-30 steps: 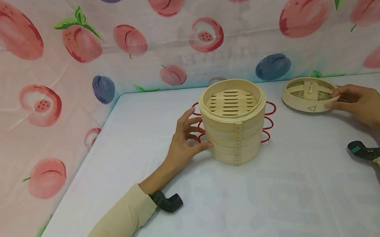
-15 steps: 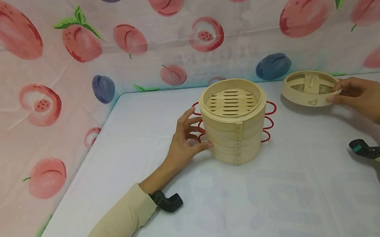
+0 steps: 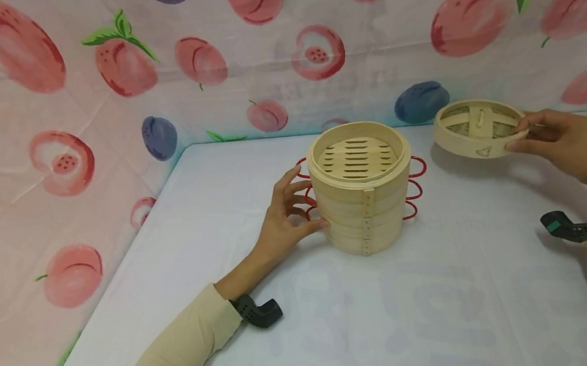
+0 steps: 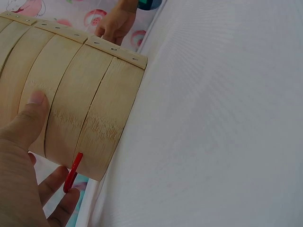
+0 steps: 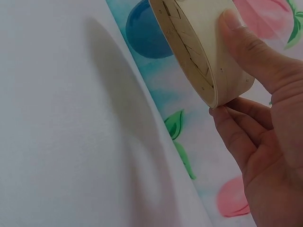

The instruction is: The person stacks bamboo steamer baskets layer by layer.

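Note:
A stack of bamboo steamer baskets (image 3: 366,210) stands upright on the table, its slatted inside showing at the top. Red loops stick out on both sides. My left hand (image 3: 286,215) holds the stack's left side, thumb on the front wall and fingers near the red loops; the left wrist view shows the thumb (image 4: 31,118) on the bamboo. To the right, the round bamboo steamer lid (image 3: 472,147) hangs above the table, slightly tilted, its woven top facing up. My right hand (image 3: 564,144) pinches its right rim. The right wrist view shows the lid's underside edge-on.
The white-covered table (image 3: 400,317) runs up to a fruit-print cloth (image 3: 255,58) at the back and left. The lid is close to that back cloth. A dark wrist mount (image 3: 257,311) sits on the left wrist, another (image 3: 574,226) on the right.
My right hand has lifted the steamer lid off the table, slightly up and to the right. The left hand and the steamer stack have not moved.

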The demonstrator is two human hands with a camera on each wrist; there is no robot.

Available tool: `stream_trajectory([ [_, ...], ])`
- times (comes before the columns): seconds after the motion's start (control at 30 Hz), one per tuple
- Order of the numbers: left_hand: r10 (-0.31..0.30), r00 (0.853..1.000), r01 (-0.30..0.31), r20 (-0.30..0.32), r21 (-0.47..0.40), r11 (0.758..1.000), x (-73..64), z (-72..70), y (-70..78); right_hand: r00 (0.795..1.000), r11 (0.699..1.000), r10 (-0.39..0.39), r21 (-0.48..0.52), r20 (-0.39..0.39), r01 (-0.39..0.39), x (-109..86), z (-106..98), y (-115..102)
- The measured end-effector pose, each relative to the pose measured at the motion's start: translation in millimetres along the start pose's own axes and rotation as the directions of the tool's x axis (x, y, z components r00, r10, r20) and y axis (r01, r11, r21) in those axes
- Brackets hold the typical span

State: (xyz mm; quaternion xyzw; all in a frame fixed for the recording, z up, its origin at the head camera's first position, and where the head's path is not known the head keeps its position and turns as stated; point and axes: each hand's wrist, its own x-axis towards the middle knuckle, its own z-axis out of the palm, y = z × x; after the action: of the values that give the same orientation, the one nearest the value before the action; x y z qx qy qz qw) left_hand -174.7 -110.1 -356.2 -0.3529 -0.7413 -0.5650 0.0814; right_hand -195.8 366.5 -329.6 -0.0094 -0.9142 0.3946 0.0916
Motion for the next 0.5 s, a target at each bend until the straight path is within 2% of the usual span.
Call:
stream_trajectory([
  [0.17, -0.011, 1.0, 0.011, -0.002, 0.002, 1.0, -0.4, 0.7, -17.6, 1.0, 0.999, -0.01, 0.031, -0.008, 0.01, 1.3, -2.5, -6.1],
  [0.4, -0.001, 1.0, 0.001, 0.003, 0.0, 1.0, -1.4, -0.2, -19.8, 1.0, 1.0, -0.008, 0.021, -0.009, 0.008, 4.8, -6.0, -15.2],
  [0.5, -0.006, 1.0, 0.006, 0.004, -0.002, 1.0, -1.3, -0.3, -19.7, 0.999, 0.999, -0.037, 0.016, -0.017, 0.037, 6.3, -7.3, -18.6],
])
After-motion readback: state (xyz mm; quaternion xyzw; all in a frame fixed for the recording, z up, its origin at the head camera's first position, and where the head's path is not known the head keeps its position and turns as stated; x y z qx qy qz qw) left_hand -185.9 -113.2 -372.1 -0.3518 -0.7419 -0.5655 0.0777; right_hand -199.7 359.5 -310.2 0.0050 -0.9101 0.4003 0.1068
